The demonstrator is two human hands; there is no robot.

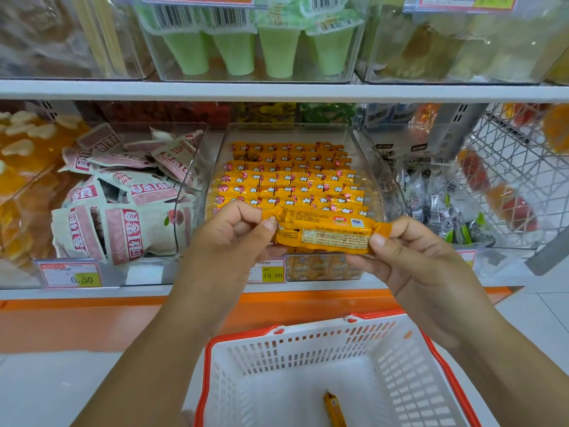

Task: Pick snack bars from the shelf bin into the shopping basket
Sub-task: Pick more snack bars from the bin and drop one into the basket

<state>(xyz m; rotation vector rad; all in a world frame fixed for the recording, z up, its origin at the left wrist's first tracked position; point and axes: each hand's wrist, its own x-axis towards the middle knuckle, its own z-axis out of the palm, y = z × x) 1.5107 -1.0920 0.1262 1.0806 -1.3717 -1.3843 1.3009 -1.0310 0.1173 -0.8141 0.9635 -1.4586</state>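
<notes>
**One bar in both hands, one already in the basket**

Nearest you, the white shopping basket [308,359] with its red rim sits low in view; a single orange bar in the basket [334,411] lies on its floor, long axis running roughly away from you.

Above the basket, you hold the snack bar [323,231] level, its long axis running left to right, back label facing you. Your left hand [234,238] pinches its left end, thumb on top and fingers curled behind; your right hand [409,257] pinches the right end the same way. Each grip is clamped on the wrapper.

Just behind the bar is the clear shelf bin [295,180], filled with neat rows of orange bars lying crosswise. A yellow price tag [272,274] sits at its front. To the left, a bin holds pink-and-white packets [123,204]. On the shelf above stand green cone cups [255,50].
</notes>
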